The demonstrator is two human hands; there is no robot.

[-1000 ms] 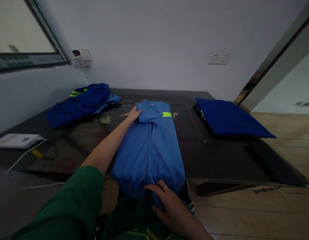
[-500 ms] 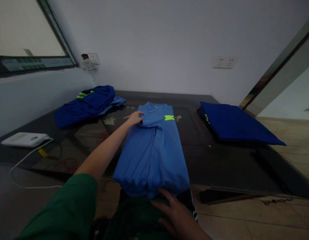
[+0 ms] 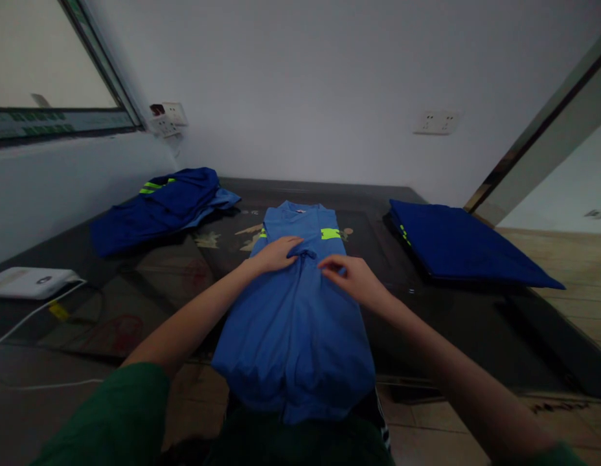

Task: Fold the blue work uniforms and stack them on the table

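A light blue long-bodied shirt (image 3: 324, 330) with neon yellow strips lies front up, its collar toward the wall and its lower end hanging over the table's near edge. My left hand (image 3: 278, 254) rests on the chest of the shirt with its fingers stretched out, left of a small bunched fold (image 3: 307, 254) at the middle. Just right of that fold is my right hand (image 3: 351, 275), its fingers loosely curled and the thumb slightly apart from them. No cloth shows clearly between the right fingertips.
On the dark table (image 3: 456, 317), a folded dark blue garment (image 3: 465, 243) lies at the right. A loose heap of blue clothes (image 3: 169, 210) is at the back left. Nearer on the left sits a white device (image 3: 33, 283) with a white cable (image 3: 48, 386). A wall (image 3: 300, 97) bounds the back.
My left hand has moved right across the chest toward the middle fold, and a neon strip now shows at the shirt's left side. My right hand has risen from the lower end to the fold.
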